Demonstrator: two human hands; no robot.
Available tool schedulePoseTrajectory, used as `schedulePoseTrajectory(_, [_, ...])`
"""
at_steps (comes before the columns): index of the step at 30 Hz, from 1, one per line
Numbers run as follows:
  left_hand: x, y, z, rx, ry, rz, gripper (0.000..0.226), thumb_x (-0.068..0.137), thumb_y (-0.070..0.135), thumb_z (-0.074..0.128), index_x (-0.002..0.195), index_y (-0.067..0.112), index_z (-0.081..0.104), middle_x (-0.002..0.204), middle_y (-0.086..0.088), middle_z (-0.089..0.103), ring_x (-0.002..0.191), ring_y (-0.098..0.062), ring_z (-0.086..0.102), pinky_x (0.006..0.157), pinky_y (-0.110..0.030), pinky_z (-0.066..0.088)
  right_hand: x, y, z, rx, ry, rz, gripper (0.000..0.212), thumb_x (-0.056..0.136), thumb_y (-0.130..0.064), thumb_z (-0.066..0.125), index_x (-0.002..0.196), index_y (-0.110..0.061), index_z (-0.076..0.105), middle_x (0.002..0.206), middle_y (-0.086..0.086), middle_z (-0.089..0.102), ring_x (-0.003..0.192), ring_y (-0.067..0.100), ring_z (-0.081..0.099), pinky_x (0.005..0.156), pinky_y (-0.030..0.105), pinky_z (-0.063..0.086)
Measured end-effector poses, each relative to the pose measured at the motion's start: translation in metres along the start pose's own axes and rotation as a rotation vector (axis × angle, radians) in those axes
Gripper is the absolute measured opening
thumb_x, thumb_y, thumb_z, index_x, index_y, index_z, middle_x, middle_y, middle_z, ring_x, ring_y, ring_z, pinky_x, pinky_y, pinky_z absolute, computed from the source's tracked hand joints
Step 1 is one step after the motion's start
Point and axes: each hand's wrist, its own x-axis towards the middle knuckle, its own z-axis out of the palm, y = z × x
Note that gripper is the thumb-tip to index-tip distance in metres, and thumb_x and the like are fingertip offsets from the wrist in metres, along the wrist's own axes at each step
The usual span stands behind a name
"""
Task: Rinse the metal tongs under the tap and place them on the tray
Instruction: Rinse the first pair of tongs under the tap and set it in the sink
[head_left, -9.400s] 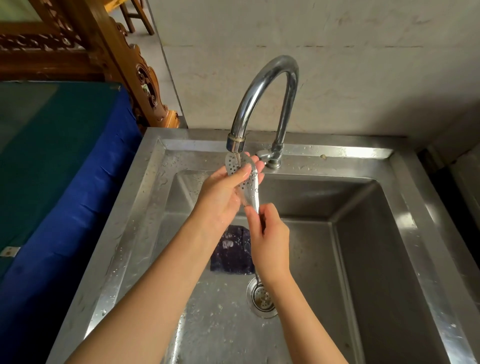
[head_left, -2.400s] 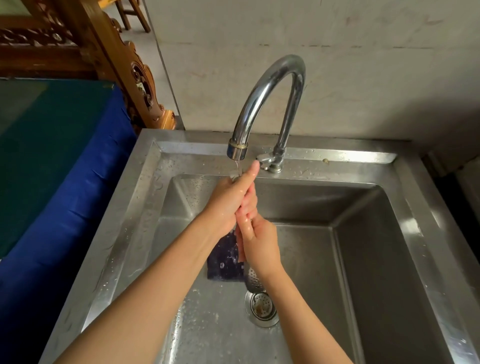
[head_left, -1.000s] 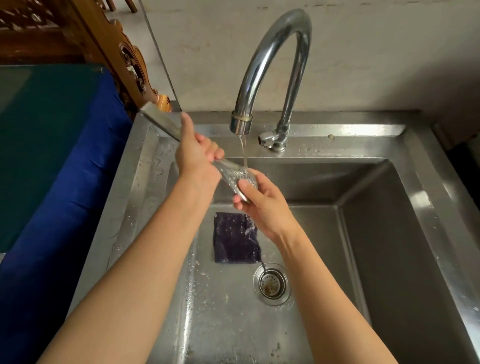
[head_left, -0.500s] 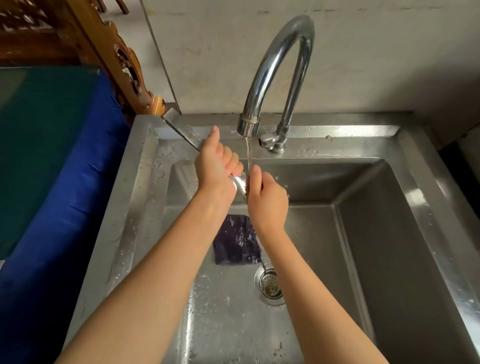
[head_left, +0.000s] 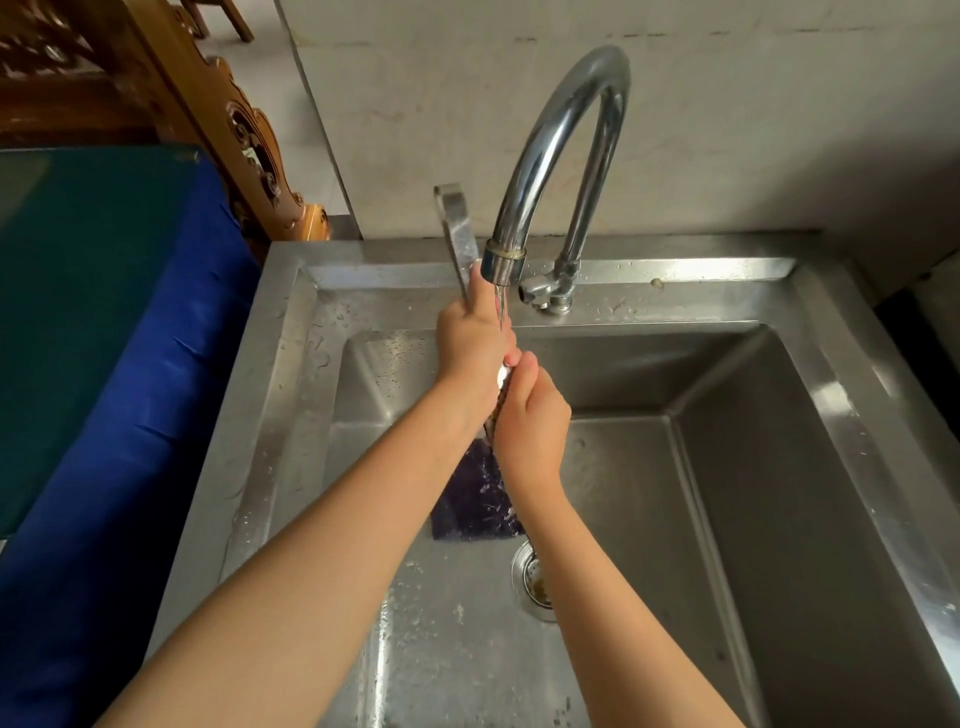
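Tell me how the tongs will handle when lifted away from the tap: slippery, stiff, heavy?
Probably slippery: the tongs are bare shiny metal, wet from the tap. Likely stiff: the thin strip stands straight above the left hand without sagging. Probably light, though long enough to swing, so the right hand gripping lower helps.

Tap (head_left: 561, 156) on sink (head_left: 291, 364) back rim, spout over basin. Tongs (head_left: 457, 228) upright left of spout, gripped by left hand (head_left: 470, 343) above, right hand (head_left: 530, 415) below. Cloth (head_left: 475, 499) on basin floor, drain (head_left: 522, 571) just right, nearer. Desk (head_left: 104, 312) left of sink.
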Motion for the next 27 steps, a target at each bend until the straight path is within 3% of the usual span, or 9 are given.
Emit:
schedulePoseTrajectory(3, [0.004, 0.01, 0.004, -0.008, -0.098, -0.133, 0.054, 0.093, 0.054, 0.038, 0.055, 0.016, 0.039, 0.031, 0.008, 0.032, 0.028, -0.011, 0.027, 0.037, -0.021, 0.025, -0.007, 0.006, -0.011, 0.217, -0.202, -0.006, 0.038, 0.1, -0.033, 0.032, 0.075, -0.011, 0.05, 0.059, 0.001, 0.052, 0.049, 0.003, 0.047, 0.048, 0.017, 0.039])
schedulePoseTrajectory(6, [-0.005, 0.004, 0.002, 0.136, -0.067, -0.054, 0.05, 0.095, 0.049, 0.04, 0.061, 0.013, 0.044, 0.033, 0.005, 0.037, 0.028, -0.012, 0.032, 0.037, -0.022, 0.032, -0.014, 0.01, -0.017, 0.444, -0.474, 0.029, 0.022, 0.099, -0.028, 0.039, 0.098, -0.007, 0.045, 0.055, 0.009, 0.056, 0.041, 0.02, 0.052, 0.038, 0.025, 0.042])
schedulePoseTrajectory(10, [-0.008, 0.002, -0.003, 0.139, -0.007, 0.172, 0.019, 0.098, 0.024, 0.041, 0.094, 0.007, 0.049, 0.066, 0.001, 0.056, 0.036, -0.004, 0.043, 0.041, -0.024, 0.039, -0.023, 0.018, -0.023, 0.441, -0.496, 0.077, 0.023, 0.098, -0.03, 0.043, 0.081, -0.014, 0.041, 0.052, 0.003, 0.057, 0.035, 0.017, 0.043, 0.035, 0.019, 0.033])
schedulePoseTrajectory(12, [-0.002, 0.012, -0.005, 0.11, 0.014, 0.226, 0.009, 0.097, 0.015, 0.041, 0.102, 0.009, 0.046, 0.071, 0.001, 0.057, 0.037, -0.001, 0.043, 0.039, -0.02, 0.037, -0.029, 0.023, -0.026, 0.452, -0.512, 0.112, 0.024, 0.098, -0.03, 0.045, 0.079, -0.015, 0.041, 0.055, 0.007, 0.058, 0.034, 0.017, 0.041, 0.037, 0.019, 0.034])
schedulePoseTrajectory(16, [0.002, 0.016, -0.002, 0.016, 0.023, 0.126, 0.029, 0.098, 0.023, 0.034, 0.074, 0.015, 0.049, 0.039, 0.007, 0.042, 0.028, -0.008, 0.03, 0.031, -0.018, 0.023, -0.038, 0.033, -0.033, 0.373, -0.47, 0.099, 0.029, 0.096, -0.036, 0.046, 0.076, -0.015, 0.041, 0.053, 0.007, 0.057, 0.032, 0.018, 0.042, 0.035, 0.018, 0.033])
schedulePoseTrajectory(18, [-0.003, 0.014, 0.003, -0.037, -0.014, -0.002, 0.043, 0.097, 0.032, 0.034, 0.057, 0.018, 0.04, 0.034, 0.007, 0.034, 0.027, -0.01, 0.025, 0.032, -0.016, 0.017, -0.04, 0.037, -0.036, 0.327, -0.44, 0.116, 0.032, 0.094, -0.042, 0.048, 0.074, -0.017, 0.043, 0.051, 0.003, 0.059, 0.033, 0.02, 0.049, 0.033, 0.02, 0.035])
schedulePoseTrajectory(21, [-0.007, 0.013, 0.008, -0.032, -0.117, -0.098, 0.044, 0.096, 0.034, 0.03, 0.055, 0.021, 0.027, 0.036, 0.006, 0.028, 0.027, -0.01, 0.024, 0.033, -0.01, 0.016, -0.044, 0.039, -0.039, 0.316, -0.412, 0.181, 0.034, 0.091, -0.042, 0.053, 0.07, -0.016, 0.047, 0.052, 0.004, 0.062, 0.038, 0.023, 0.057, 0.034, 0.021, 0.042])
schedulePoseTrajectory(24, [-0.01, 0.011, 0.01, 0.146, -0.044, 0.083, 0.04, 0.097, 0.026, 0.031, 0.058, 0.021, 0.032, 0.049, 0.003, 0.034, 0.035, -0.009, 0.031, 0.035, -0.015, 0.025, -0.039, 0.035, -0.043, 0.356, -0.422, 0.202, 0.035, 0.092, -0.035, 0.054, 0.076, -0.005, 0.048, 0.062, 0.01, 0.062, 0.048, 0.022, 0.062, 0.042, 0.025, 0.049])
schedulePoseTrajectory(27, [-0.014, 0.006, 0.006, 0.051, 0.006, 0.174, 0.038, 0.099, 0.023, 0.027, 0.065, 0.017, 0.043, 0.042, 0.007, 0.041, 0.029, -0.005, 0.033, 0.035, -0.019, 0.026, -0.033, 0.028, -0.05, 0.404, -0.458, 0.148, 0.028, 0.095, -0.027, 0.05, 0.093, 0.002, 0.048, 0.076, 0.014, 0.064, 0.055, 0.021, 0.063, 0.047, 0.027, 0.052])
